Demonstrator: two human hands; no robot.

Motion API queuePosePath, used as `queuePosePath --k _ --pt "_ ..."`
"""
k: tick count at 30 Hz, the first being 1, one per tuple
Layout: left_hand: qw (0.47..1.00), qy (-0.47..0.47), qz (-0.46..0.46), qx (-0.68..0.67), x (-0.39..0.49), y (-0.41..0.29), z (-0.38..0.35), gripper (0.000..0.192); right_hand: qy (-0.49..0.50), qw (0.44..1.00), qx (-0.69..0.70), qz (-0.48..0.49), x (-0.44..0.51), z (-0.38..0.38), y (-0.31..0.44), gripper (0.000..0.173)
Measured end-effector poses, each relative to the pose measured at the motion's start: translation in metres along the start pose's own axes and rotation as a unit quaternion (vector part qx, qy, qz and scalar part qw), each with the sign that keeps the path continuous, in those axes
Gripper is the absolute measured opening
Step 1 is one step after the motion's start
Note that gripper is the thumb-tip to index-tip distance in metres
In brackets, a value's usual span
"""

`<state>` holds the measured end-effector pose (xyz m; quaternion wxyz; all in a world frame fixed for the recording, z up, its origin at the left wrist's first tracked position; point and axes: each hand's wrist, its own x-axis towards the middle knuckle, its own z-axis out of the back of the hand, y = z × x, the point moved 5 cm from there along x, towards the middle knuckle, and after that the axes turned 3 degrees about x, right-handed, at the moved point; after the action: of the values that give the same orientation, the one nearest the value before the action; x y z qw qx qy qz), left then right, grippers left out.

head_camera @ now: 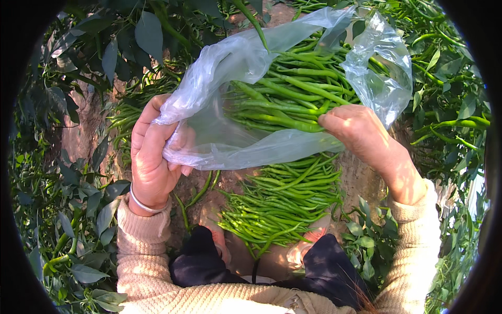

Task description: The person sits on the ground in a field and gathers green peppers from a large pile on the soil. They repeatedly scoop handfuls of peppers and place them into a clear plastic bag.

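Note:
A clear plastic bag (231,155) is spread wide in front of me, with many long green chili peppers (290,98) lying lengthwise inside it. My left hand (155,149) pinches the bag's gathered rim at its left end, thumb and fingers around the film. At the bag's right side, my right hand (355,127) is closed at the ends of several peppers by the near rim; its fingertips are partly hidden. Below the bag, a pile of green chili peppers (282,200) rests on the ground between my feet.
Leafy pepper plants (78,196) crowd the left side, and more plants (451,78) stand on the right. Another heap of peppers (129,114) lies on the soil behind my left hand. A hanging pepper (253,23) overlaps the bag's far rim.

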<state>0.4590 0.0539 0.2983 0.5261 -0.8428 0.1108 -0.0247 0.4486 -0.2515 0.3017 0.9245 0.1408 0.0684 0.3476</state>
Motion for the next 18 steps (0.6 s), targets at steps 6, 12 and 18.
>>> queuePosePath --k 6,12,18 --pt "0.999 0.033 -0.025 -0.018 -0.002 -0.001 -0.014 0.027 0.152 0.985 0.053 -0.062 0.019 -0.083 -0.002 0.033" --pt "0.986 0.08 -0.07 -0.129 -0.005 -0.022 -0.034 0.032 0.216 0.934 0.269 -0.091 0.014 -0.08 0.0 0.05" --pt "0.97 0.117 -0.082 -0.197 0.006 -0.029 -0.05 0.035 0.407 0.884 -0.056 -0.223 0.014 -0.099 -0.037 0.031"
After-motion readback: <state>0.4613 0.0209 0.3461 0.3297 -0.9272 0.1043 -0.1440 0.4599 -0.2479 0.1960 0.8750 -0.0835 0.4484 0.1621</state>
